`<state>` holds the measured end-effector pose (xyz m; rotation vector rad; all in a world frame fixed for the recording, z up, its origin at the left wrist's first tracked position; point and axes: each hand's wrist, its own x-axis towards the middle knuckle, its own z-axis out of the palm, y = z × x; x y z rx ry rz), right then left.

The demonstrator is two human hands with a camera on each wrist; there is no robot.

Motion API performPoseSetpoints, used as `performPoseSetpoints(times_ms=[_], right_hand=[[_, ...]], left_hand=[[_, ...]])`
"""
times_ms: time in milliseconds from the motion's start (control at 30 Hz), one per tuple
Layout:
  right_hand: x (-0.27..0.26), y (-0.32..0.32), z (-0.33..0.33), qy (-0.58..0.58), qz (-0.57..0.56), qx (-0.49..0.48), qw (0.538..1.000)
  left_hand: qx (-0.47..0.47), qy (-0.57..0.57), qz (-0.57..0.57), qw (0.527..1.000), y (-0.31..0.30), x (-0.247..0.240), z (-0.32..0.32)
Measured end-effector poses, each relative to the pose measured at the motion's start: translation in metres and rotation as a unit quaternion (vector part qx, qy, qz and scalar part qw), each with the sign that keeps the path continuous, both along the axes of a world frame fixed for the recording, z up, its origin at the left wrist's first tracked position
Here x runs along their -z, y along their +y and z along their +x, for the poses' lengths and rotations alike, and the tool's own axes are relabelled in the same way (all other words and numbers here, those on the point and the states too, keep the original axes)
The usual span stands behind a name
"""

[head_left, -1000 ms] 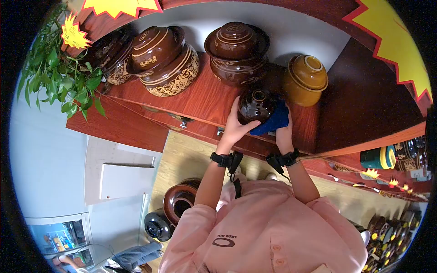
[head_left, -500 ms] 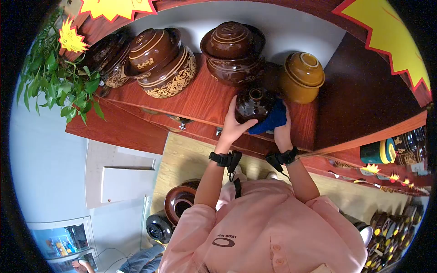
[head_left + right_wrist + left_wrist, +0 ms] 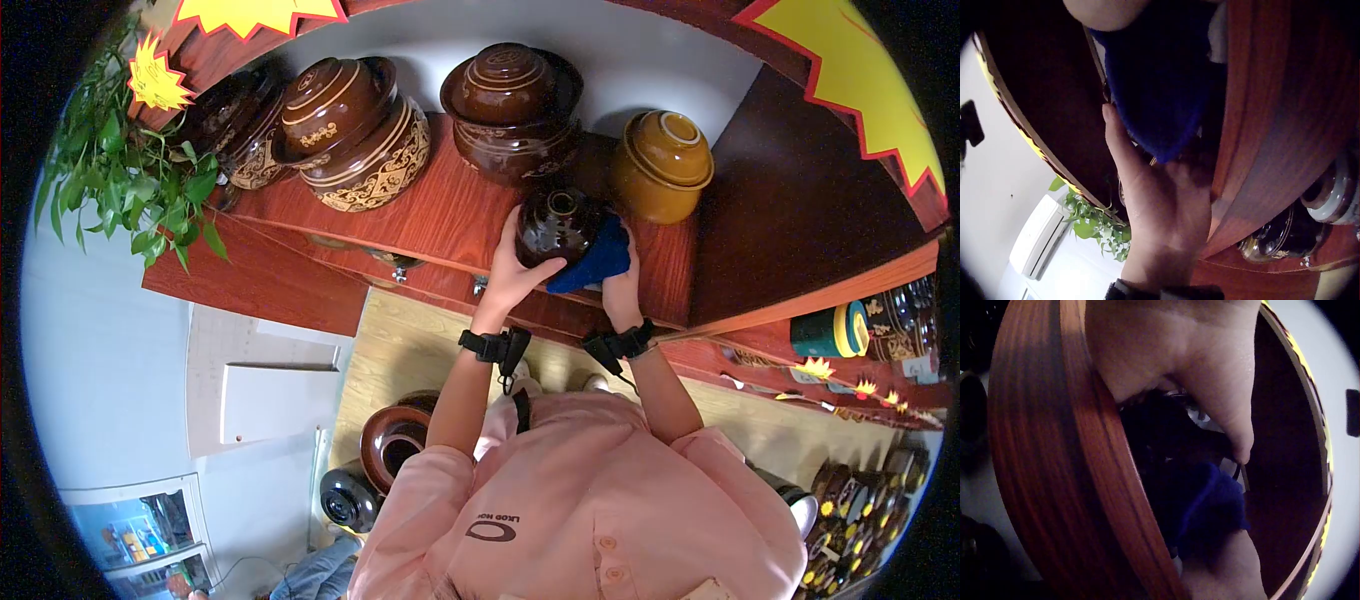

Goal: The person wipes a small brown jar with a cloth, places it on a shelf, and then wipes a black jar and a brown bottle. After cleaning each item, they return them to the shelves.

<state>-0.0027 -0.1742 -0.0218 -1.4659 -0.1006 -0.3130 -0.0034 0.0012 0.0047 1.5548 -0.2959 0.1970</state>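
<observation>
Little changes: left hand [image 3: 511,279] grips jar [image 3: 554,232]; right hand [image 3: 622,286], grip unclear, keeps cloth [image 3: 604,256] at jar's right; work seemingly continues.

Place: most likely a pottery shop
Shelf [image 3: 455,212]: lidded brown pots [image 3: 365,150] and a mustard pot [image 3: 662,172] stand in a row, like goods on show
Signs: yellow starbursts [image 3: 862,90] edged in red on the wooden frame [image 3: 690,22], smaller ones [image 3: 815,371] along a lower shelf [image 3: 692,362]
Crockery [image 3: 850,520]: many dark pieces crowded together at lower right
Shirt [image 3: 580,480]: pink, with a printed chest logo [image 3: 493,532]
</observation>
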Motion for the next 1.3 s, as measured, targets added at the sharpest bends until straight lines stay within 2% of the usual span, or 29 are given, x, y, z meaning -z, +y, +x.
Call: performPoseSetpoints(times_ms=[400, 800, 900, 1000, 1100, 1300], right_hand=[[0.002, 0.000, 0.000, -0.018, 0.017, -0.003, 1.000], [-0.012, 0.004, -0.008, -0.036, -0.041, 0.040, 0.998], [-0.010, 0.008, -0.008, -0.045, 0.010, 0.038, 0.998], [-0.013, 0.007, -0.009, -0.010, 0.005, 0.036, 0.999], [-0.003, 0.005, -0.006, -0.026, -0.020, 0.038, 0.999], [0.003, 0.005, -0.001, -0.034, 0.013, 0.017, 0.999]], left_hand=[[0.027, -0.001, -0.019, 0.999, 0.003, 0.009, 0.002], [0.070, 0.025, -0.058, 0.996, 0.007, 0.011, 0.003], [0.077, 0.016, -0.067, 0.995, 0.008, 0.011, 0.003], [0.070, 0.009, -0.062, 0.996, 0.007, 0.014, 0.004], [0.062, 0.020, -0.063, 0.996, 0.006, 0.009, 0.002], [0.057, 0.012, -0.077, 0.995, 0.006, 0.013, 0.003]])
